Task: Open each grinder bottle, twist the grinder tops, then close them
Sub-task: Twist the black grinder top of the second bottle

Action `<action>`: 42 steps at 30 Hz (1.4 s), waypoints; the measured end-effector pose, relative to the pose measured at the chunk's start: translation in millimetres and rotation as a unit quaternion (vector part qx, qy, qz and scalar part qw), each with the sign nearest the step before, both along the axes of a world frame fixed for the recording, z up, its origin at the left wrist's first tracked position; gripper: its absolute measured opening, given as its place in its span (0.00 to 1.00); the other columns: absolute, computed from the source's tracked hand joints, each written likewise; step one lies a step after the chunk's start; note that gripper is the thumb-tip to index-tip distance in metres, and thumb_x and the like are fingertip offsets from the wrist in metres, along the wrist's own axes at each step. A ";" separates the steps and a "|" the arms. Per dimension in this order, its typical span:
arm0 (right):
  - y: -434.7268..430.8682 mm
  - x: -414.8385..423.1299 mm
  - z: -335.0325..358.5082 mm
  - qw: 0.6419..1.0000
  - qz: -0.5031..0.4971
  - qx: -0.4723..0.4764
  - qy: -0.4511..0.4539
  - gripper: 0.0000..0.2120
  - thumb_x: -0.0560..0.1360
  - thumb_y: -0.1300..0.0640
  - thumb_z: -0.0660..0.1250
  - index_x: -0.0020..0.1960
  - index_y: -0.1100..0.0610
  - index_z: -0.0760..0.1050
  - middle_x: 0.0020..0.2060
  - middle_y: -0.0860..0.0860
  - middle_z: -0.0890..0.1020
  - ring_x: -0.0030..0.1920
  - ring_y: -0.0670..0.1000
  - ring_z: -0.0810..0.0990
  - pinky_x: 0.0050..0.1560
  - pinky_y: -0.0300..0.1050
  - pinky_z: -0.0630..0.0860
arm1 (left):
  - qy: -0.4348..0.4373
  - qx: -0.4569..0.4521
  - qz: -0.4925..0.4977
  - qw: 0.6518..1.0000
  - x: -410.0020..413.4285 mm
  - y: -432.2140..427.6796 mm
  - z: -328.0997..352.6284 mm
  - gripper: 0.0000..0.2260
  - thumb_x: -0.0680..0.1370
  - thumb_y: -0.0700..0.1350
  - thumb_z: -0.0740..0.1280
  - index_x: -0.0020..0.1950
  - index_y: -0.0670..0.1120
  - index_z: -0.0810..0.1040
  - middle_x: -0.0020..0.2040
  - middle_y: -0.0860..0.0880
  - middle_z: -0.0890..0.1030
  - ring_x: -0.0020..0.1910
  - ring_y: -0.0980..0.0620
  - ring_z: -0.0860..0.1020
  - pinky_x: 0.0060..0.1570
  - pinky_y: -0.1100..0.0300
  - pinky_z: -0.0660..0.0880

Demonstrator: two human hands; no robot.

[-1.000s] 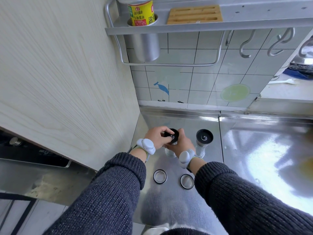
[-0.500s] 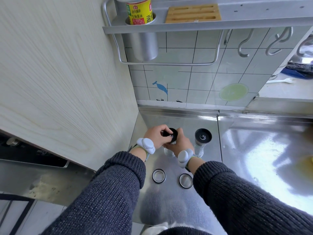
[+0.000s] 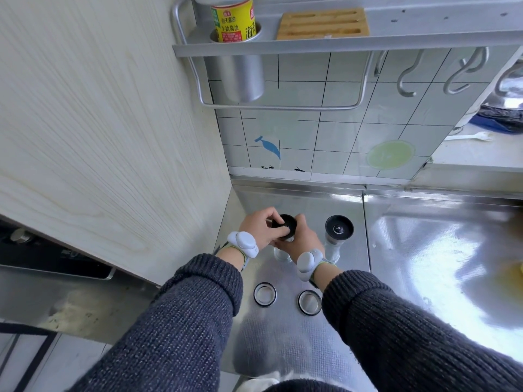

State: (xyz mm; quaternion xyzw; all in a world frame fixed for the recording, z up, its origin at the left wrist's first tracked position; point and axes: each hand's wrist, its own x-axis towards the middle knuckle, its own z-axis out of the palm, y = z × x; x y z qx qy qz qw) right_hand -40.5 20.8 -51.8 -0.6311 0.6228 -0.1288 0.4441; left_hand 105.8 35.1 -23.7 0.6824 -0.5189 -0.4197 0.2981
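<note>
Two grinder bottles stand on the stainless steel counter, side by side and apart. Both hands are closed on the left grinder bottle: the left hand pinches its black grinder top from the left, fingertips on the rim, while the right hand wraps the neck below it; only the clear glass base shows under the wrists. The right grinder bottle stands free just to the right of the right hand, upright, its black top open with a small round part at the centre. Two round caps, the left cap and the right cap, lie flat on the counter nearer the person, between the two dark knitted sleeves, well apart from the bottles. Each wrist carries one pale grey band device. Above, a metal wall rack holds one soy sauce bottle in a cup holder and one wooden block, and three hooks hang under it.
</note>
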 end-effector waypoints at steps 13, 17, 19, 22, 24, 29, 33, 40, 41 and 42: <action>-1.2 1.0 0.4 1.000 -0.001 0.000 0.017 0.31 0.66 0.37 0.77 0.52 0.50 0.61 0.40 0.49 0.82 0.41 0.55 0.81 0.38 0.48 0.76 | 0.027 0.009 0.005 1.000 -3.3 -0.5 4.0 0.07 0.70 0.46 0.78 0.43 0.51 0.82 0.44 0.45 0.86 0.44 0.42 0.86 0.38 0.44 0.85; -0.7 2.3 -2.5 0.999 0.000 -0.007 0.035 0.30 0.67 0.37 0.76 0.53 0.50 0.60 0.42 0.48 0.83 0.42 0.55 0.82 0.41 0.50 0.78 | 0.048 0.010 0.010 0.999 -3.4 -1.4 4.8 0.01 0.76 0.41 0.73 0.47 0.45 0.83 0.47 0.47 0.85 0.49 0.46 0.85 0.38 0.47 0.85; -1.4 2.3 -2.0 1.000 -0.002 -0.006 0.025 0.31 0.66 0.37 0.77 0.52 0.50 0.60 0.41 0.48 0.82 0.41 0.55 0.81 0.40 0.49 0.76 | 0.041 0.006 0.013 0.999 -3.6 -2.7 5.2 0.00 0.76 0.41 0.72 0.45 0.45 0.83 0.47 0.46 0.86 0.49 0.46 0.85 0.37 0.45 0.85; -2.1 1.7 -3.5 1.000 -0.002 -0.007 0.027 0.31 0.66 0.37 0.77 0.53 0.50 0.61 0.42 0.48 0.82 0.42 0.56 0.82 0.42 0.50 0.78 | 0.049 0.010 0.009 0.999 -4.0 -5.2 3.0 0.01 0.76 0.40 0.71 0.45 0.45 0.82 0.47 0.46 0.86 0.50 0.46 0.84 0.37 0.44 0.85; -1.8 2.4 -4.6 0.999 0.001 -0.011 0.038 0.31 0.67 0.38 0.77 0.53 0.50 0.60 0.42 0.49 0.82 0.43 0.56 0.82 0.43 0.51 0.78 | 0.072 0.023 0.010 0.997 -1.2 -5.4 0.8 0.03 0.77 0.39 0.70 0.48 0.44 0.83 0.50 0.45 0.85 0.51 0.46 0.84 0.39 0.45 0.86; -2.5 2.1 -6.3 0.999 0.001 -0.010 0.031 0.30 0.67 0.38 0.76 0.52 0.49 0.60 0.42 0.49 0.83 0.44 0.56 0.83 0.45 0.53 0.80 | 0.091 0.039 0.013 0.995 2.8 -7.3 -5.2 0.06 0.78 0.38 0.70 0.51 0.46 0.86 0.53 0.43 0.84 0.55 0.46 0.83 0.42 0.43 0.85; -0.9 1.7 -4.0 1.000 -0.004 -0.005 0.017 0.33 0.64 0.34 0.77 0.51 0.49 0.60 0.41 0.48 0.82 0.42 0.55 0.82 0.40 0.50 0.77 | 0.094 0.038 0.011 0.995 3.2 -7.7 -7.4 0.04 0.77 0.40 0.72 0.49 0.47 0.86 0.53 0.43 0.84 0.55 0.45 0.83 0.42 0.44 0.85; -1.7 2.3 -4.5 1.000 0.000 -0.003 0.024 0.30 0.67 0.38 0.76 0.53 0.50 0.61 0.42 0.49 0.83 0.43 0.55 0.83 0.43 0.53 0.79 | 0.092 0.066 0.006 0.994 2.5 -13.4 -3.1 0.05 0.77 0.39 0.71 0.50 0.46 0.85 0.56 0.41 0.82 0.56 0.44 0.82 0.41 0.48 0.86; -1.6 2.7 -4.2 1.000 0.000 -0.004 0.024 0.30 0.67 0.38 0.76 0.53 0.50 0.61 0.41 0.49 0.82 0.43 0.55 0.82 0.42 0.52 0.79 | 0.094 0.068 0.007 0.993 2.3 -13.7 -3.4 0.05 0.77 0.38 0.71 0.50 0.45 0.85 0.56 0.41 0.82 0.56 0.44 0.82 0.42 0.47 0.86; -1.2 3.0 -3.9 1.000 0.000 -0.005 0.025 0.29 0.68 0.38 0.76 0.53 0.50 0.61 0.41 0.49 0.82 0.42 0.55 0.82 0.41 0.51 0.78 | 0.097 0.070 0.010 0.993 1.9 -13.3 -3.3 0.05 0.77 0.38 0.71 0.50 0.45 0.85 0.56 0.41 0.82 0.56 0.44 0.82 0.42 0.46 0.86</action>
